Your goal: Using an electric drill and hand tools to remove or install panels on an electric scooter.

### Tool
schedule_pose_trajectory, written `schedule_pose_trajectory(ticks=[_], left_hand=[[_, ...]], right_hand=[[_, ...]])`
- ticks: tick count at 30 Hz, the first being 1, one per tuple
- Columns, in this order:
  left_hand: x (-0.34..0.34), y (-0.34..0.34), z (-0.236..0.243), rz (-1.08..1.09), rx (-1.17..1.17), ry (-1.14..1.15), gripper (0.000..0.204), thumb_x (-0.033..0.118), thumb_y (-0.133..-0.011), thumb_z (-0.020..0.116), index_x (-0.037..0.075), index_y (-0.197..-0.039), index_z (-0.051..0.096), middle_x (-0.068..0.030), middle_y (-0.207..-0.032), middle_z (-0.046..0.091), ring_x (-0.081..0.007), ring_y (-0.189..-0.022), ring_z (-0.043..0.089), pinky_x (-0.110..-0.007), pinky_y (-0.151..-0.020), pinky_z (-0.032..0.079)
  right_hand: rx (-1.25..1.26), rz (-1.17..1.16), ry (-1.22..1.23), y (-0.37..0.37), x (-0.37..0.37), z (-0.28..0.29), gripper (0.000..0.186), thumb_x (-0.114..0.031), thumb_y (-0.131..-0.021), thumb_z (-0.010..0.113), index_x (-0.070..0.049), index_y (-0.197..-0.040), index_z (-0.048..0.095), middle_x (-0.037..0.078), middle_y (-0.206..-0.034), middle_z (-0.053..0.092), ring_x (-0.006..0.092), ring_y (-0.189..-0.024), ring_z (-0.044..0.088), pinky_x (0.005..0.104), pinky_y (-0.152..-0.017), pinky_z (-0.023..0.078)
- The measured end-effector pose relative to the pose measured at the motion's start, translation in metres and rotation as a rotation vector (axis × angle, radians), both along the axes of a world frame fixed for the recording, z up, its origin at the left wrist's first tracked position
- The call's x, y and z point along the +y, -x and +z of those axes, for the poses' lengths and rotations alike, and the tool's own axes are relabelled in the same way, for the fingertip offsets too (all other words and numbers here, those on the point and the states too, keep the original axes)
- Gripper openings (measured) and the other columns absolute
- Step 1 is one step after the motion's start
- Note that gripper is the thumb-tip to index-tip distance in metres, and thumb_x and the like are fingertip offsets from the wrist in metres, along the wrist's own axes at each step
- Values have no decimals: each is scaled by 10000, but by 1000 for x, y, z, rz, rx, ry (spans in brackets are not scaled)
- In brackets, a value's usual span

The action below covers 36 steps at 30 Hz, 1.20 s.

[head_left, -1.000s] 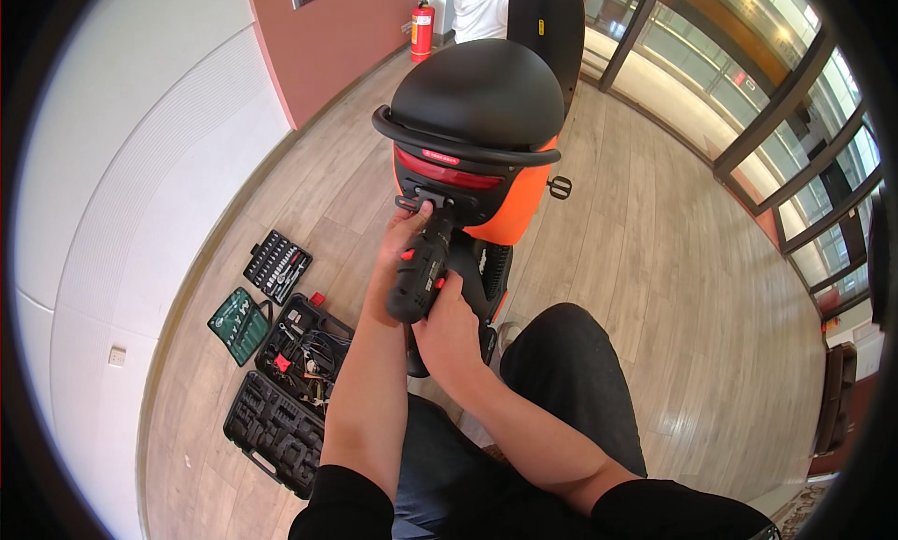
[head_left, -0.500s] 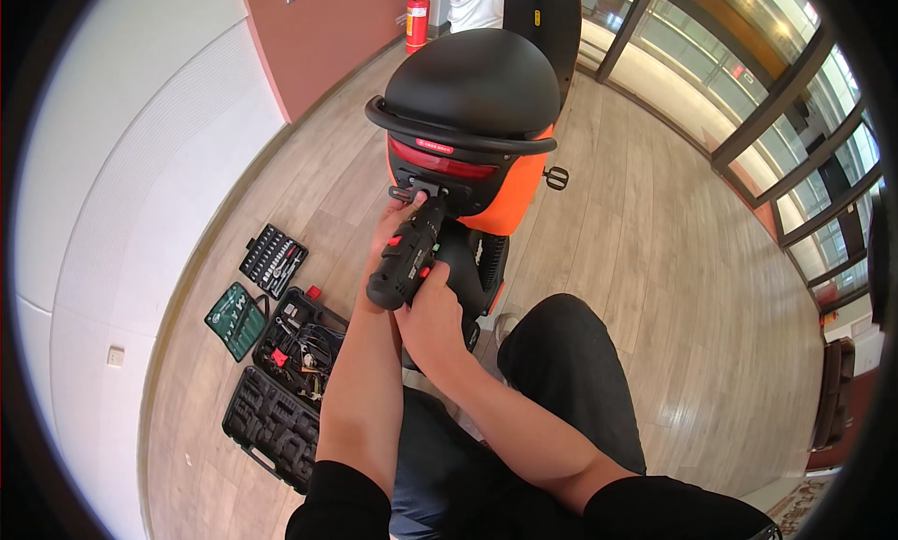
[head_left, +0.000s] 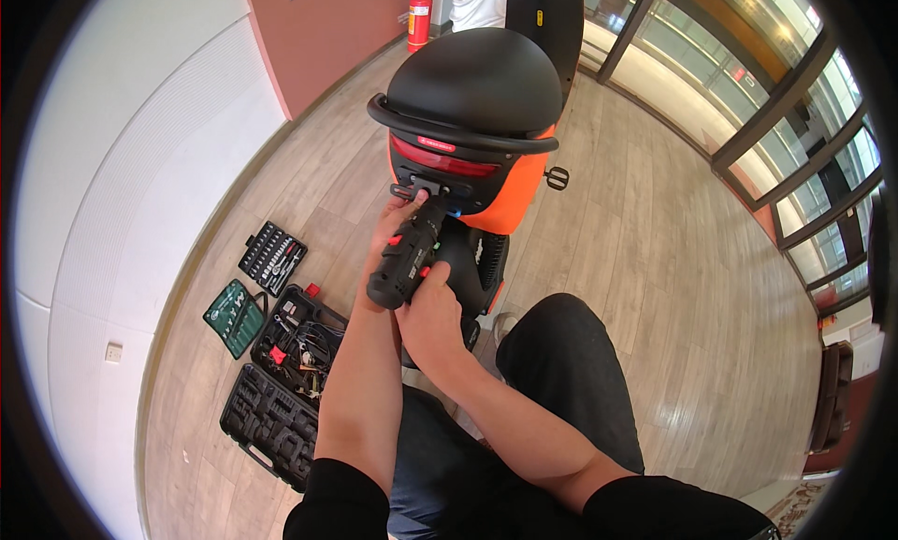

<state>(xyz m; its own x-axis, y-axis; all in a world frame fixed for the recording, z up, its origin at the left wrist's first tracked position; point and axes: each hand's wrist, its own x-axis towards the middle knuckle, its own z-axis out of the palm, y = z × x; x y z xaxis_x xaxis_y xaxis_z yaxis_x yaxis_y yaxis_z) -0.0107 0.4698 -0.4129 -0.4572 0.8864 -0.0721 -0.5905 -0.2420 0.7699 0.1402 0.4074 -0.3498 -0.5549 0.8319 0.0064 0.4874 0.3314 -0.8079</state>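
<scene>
An orange and black scooter (head_left: 510, 199) has a red tail light (head_left: 449, 161) at its rear, with a small grey bracket (head_left: 426, 187) below it. My left hand (head_left: 397, 215) is closed on that bracket, thumb pressing its face; the fingers are partly hidden. My right hand (head_left: 428, 311) grips a black cordless drill (head_left: 402, 259) by its handle, a finger beside the red trigger. The drill's front points at the bracket beside my left thumb, and a blue light glows there. Its exact tip is hidden.
On the floor at left lie a socket set (head_left: 273, 257), a green tool roll (head_left: 234, 316) and an open black toolbox (head_left: 267, 414). A red extinguisher (head_left: 419, 21) stands by the far wall. My bent knee (head_left: 561, 353) is right of my arms; glass doors (head_left: 720, 54) line the right.
The drill and my right hand have shifted slightly left and up, as has the view of the scooter. A blue light now shows at the drill's front. Both grips are unchanged.
</scene>
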Motion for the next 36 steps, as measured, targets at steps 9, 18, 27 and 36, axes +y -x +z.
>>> schedule_pose_trajectory(ticks=[9, 18, 27, 36], left_hand=[[-2, 0, -1, -18, -13, -17, 300, 290, -1006, 665, 107, -1240, 628, 7, -923, 716, -65, -679, 647, -212, -552, 495], [-2, -6, 10, 25, 7, -3, 299, 314, -975, 709, 95, -1171, 649, 52, -894, 673, -42, -680, 568, -234, -584, 434], [1, -3, 6, 9, 17, 5, 274, 320, -985, 692, 94, -1135, 650, 44, -873, 672, -48, -664, 571, -243, -571, 442], [-3, -2, 8, -31, -13, 21, 265, 324, -979, 701, 97, -1107, 656, 47, -849, 673, -48, -653, 574, -234, -570, 441]], right_hand=[[10, 2, -16, 0, -1, -1, 442, -210, -911, 690, 57, -1043, 364, 326, -839, 662, 501, -841, 681, 533, -740, 548], [16, -9, 9, 1, -3, 2, 434, -198, -910, 684, 59, -1058, 367, 333, -868, 662, 509, -882, 673, 542, -778, 537], [3, -19, -12, 2, -3, -1, 429, -183, -909, 684, 63, -1068, 371, 329, -856, 661, 507, -858, 675, 545, -758, 540], [34, -17, -41, 2, -3, -4, 418, -188, -918, 673, 70, -1053, 373, 332, -824, 649, 510, -829, 669, 549, -716, 536]])
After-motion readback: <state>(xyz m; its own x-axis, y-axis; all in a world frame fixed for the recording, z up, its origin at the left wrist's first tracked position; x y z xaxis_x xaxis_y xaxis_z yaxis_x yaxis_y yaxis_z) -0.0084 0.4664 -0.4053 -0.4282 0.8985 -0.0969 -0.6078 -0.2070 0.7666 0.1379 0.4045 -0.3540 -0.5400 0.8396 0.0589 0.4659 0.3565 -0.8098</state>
